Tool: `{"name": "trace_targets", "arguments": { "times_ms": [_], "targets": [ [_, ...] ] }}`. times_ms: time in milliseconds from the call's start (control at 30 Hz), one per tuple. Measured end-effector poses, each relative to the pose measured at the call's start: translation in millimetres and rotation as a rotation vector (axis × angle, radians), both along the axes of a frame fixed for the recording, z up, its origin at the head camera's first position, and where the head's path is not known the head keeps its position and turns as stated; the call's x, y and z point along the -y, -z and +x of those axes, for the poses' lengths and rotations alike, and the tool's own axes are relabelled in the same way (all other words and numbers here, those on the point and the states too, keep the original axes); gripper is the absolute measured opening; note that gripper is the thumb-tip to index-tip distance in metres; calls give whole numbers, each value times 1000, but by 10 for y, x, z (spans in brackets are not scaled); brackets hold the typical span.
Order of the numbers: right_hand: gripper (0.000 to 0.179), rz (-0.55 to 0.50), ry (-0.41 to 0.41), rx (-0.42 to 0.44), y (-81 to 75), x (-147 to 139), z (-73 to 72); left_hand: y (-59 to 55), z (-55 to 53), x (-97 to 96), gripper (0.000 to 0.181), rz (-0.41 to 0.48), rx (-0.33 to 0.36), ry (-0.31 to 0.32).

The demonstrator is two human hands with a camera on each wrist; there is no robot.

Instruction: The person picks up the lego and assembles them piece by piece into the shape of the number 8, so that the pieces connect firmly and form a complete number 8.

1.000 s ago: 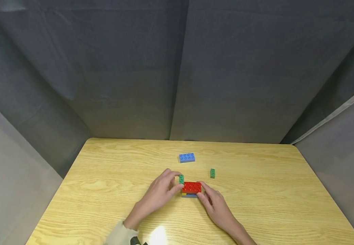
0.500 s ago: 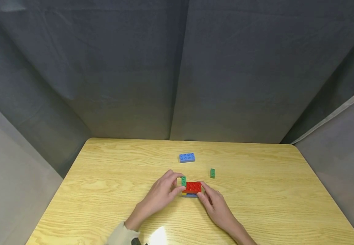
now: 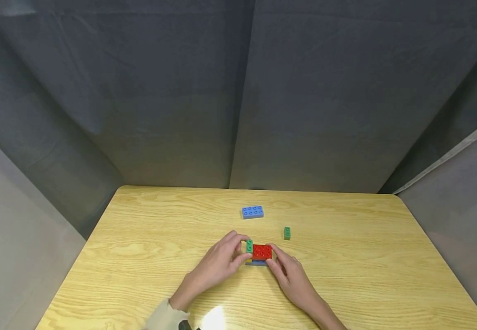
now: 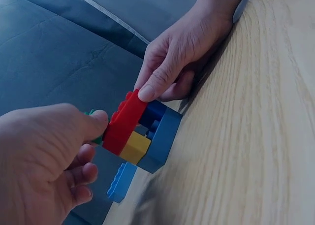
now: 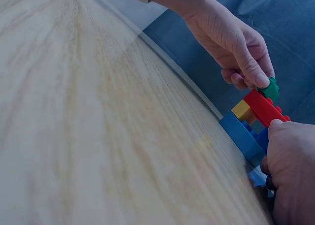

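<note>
My left hand pinches a small green building brick between thumb and fingers, at the left end of a red brick. In the right wrist view the green brick touches or nearly touches the red one; whether it is fully seated I cannot tell. The red brick bridges a yellow brick and a dark blue brick, which stand on a long blue brick, leaving a gap between them. My right hand holds the right end of this stack, thumb in front and fingers behind, partly hiding the dark blue brick.
Behind the stack, a loose blue brick lies on the wooden table. A second small green brick lies to its right, beyond my right hand. Grey curtains stand behind the table's far edge.
My left hand has shifted slightly right and toward me, bringing the green brick from beside the red brick's left end to over it. The right hand keeps its hold on the stack.
</note>
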State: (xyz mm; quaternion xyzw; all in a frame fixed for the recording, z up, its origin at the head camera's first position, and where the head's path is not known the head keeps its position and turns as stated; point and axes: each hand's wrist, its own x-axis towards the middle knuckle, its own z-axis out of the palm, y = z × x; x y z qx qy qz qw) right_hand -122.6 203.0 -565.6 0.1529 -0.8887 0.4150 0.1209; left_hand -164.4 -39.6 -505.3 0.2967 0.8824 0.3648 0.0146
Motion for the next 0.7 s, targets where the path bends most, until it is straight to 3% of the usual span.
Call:
{"name": "trace_targets", "arguments": {
  "times_ms": [400,700],
  "targets": [
    [45,-7,-3,-1,-4,-12,0,93,-70,-17,36,99,-37,90],
    [45,-8,-6,-5,4,5,-4,142,-73,-17,34,138,-58,92]
  ]
}}
